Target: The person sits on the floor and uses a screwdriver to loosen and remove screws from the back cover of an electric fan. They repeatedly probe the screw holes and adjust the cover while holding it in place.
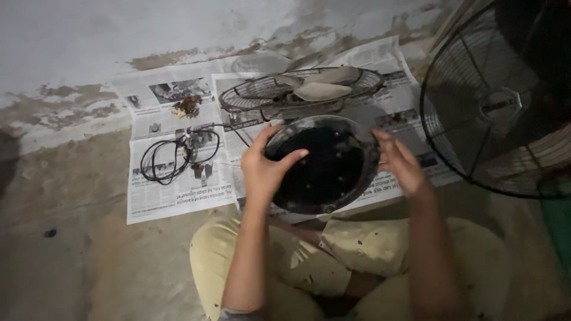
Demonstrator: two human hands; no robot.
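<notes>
Reaching forward over crossed legs, both hands, left [264, 169] and right [399, 161], grip the round dark pan [324, 166] by opposite rims.

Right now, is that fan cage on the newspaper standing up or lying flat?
Lying flat: the cage rests on the newspaper, blades facing up.

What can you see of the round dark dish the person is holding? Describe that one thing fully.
The round dark dish is shallow, black and glossy, with a paler rim and small holes in its base. It is tilted towards the camera above the newspaper. The left hand grips its left rim; the right hand touches its right edge.
</notes>
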